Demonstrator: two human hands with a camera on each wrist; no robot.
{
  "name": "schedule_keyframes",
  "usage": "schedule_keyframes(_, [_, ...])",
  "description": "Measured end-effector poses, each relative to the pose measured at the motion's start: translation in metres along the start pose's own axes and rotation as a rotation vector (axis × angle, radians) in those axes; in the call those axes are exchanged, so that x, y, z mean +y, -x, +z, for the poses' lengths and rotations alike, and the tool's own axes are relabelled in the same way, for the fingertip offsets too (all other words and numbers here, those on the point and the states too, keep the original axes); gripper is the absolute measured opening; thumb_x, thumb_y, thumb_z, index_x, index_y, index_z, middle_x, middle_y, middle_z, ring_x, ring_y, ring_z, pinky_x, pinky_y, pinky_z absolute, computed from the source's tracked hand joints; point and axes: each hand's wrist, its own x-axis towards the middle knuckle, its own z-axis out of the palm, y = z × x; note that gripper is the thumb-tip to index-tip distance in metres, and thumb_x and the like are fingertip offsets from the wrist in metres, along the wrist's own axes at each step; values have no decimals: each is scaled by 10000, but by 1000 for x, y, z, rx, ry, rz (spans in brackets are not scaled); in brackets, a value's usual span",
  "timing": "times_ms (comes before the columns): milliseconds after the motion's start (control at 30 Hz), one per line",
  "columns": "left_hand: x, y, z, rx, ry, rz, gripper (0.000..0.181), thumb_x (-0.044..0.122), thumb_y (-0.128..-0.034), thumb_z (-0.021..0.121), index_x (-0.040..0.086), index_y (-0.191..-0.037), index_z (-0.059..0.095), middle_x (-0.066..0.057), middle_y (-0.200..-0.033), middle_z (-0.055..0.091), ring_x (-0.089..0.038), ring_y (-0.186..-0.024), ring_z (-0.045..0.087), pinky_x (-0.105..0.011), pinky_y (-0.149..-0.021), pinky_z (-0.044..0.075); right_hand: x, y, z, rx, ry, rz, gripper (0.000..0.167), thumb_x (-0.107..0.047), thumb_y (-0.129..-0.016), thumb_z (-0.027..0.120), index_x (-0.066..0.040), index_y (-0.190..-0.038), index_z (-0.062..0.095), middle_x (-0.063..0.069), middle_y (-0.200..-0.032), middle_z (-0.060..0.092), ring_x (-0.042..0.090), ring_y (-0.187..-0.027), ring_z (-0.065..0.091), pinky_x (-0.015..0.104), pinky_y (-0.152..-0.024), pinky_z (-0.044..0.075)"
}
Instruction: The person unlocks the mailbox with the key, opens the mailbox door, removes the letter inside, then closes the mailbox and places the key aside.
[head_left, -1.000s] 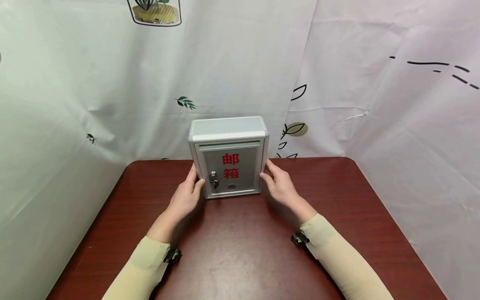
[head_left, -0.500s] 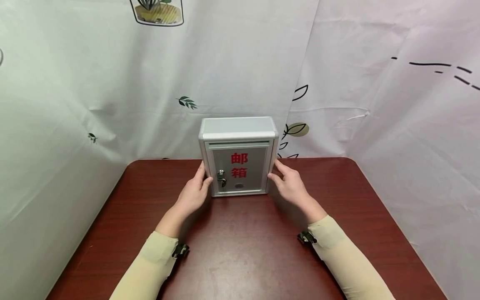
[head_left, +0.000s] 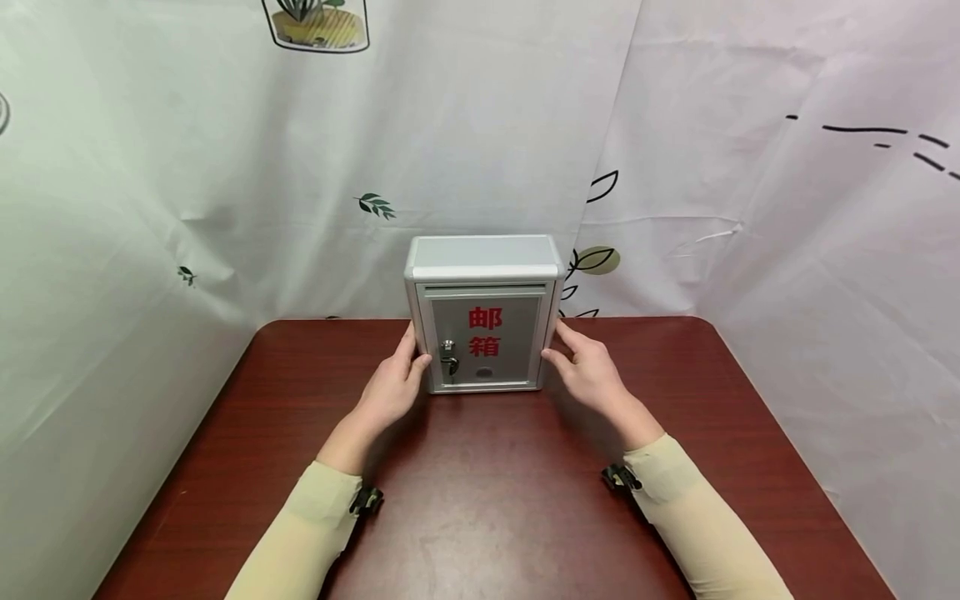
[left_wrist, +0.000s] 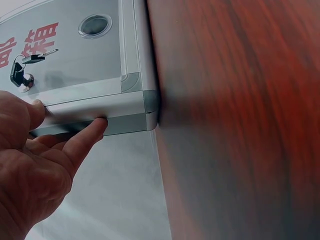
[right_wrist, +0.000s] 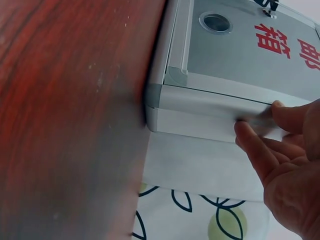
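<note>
Mailbox (head_left: 517, 329), silver-grey metal with a front door that looks closed, stands upright between two hands, in front of a printed white fabric backdrop (head_left: 480, 125) and toward the far edge of a reddish-brown wood-grain tabletop (head_left: 480, 475), its base apparently resting there. The step in hand looks like steadying or squaring the mailbox (nothing shows the door being worked). Any shift from here would call for even pressure from both sides, so that it does not twist or tip.

Pale yellow sleeves reach in from the near side, slanting inward. The left hand (head_left: 388, 389) pinches one side, thumb on the front edge and fingers along the side wall; the right hand (head_left: 596, 382) mirrors it, pinching the opposite side lower than mid-height.

Across the upper front runs a mail slot (head_left: 483, 290). Below it are red Chinese characters (head_left: 483, 346), an oval window (left_wrist: 95, 26) and, on the left hand's side, a cam lock (head_left: 447, 346) with black-headed keys (left_wrist: 34, 58) hanging at it (neither hand touches them).
</note>
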Motion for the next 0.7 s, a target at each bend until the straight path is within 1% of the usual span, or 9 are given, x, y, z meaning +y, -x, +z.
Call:
schedule_keyframes(233, [1,-2,2,10,6,19,748,203,-1178,579,147,-1802,171,-290,-1561,596,-497,-1349,650,-657,-1108,506,-4,0,-8,-49,131,-21,637,-130,-1045,798,22,-1613,553,253,-1518,641,415,-1391,647,598,-1123,530])
schedule_keyframes(400, [1,-1,1,3,0,3,747,210,-1181,571,140,-1802,161,-304,-1551,598,-510,-1341,651,-660,-1109,504,-4,-2,-11,-94,173,-29,663,-171,-1054,788,22,-1632,526,238,-1535,640,413,-1378,658,596,-1116,534])
schedule_keyframes(500, [2,0,1,-1,-3,-10,751,216,-1183,567,139,-1803,151,-309,-1550,595,-516,-1340,649,-664,-1110,502,-6,-3,-14,-111,184,-32,681,-200,-1057,784,19,-1641,513,229,-1535,647,406,-1324,694,593,-1087,549])
schedule_keyframes(600, [2,0,0,-5,0,-13,752,217,-1183,566,145,-1804,149,-306,-1558,590,-515,-1347,645,-664,-1114,499,-11,-3,-19,-103,210,-35,696,-225,-1057,781,25,-1644,504,227,-1542,643,398,-1238,737,590,-1044,572])
schedule_keyframes(667, [2,0,0,-5,3,-9,753,218,-1183,567,152,-1805,147,-304,-1557,592,-511,-1352,643,-661,-1119,497,-15,-2,-22,-71,248,-48,702,-237,-1056,781,31,-1642,503,228,-1545,641,390,-1197,751,591,-1013,584])
schedule_keyframes(700, [2,0,0,-5,3,-7,754,216,-1183,568,156,-1806,147,-302,-1555,596,-507,-1352,645,-659,-1119,497,-18,-2,-24,-42,265,-61,701,-242,-1051,787,29,-1636,514,225,-1543,644,390,-1205,749,593,-1002,589])
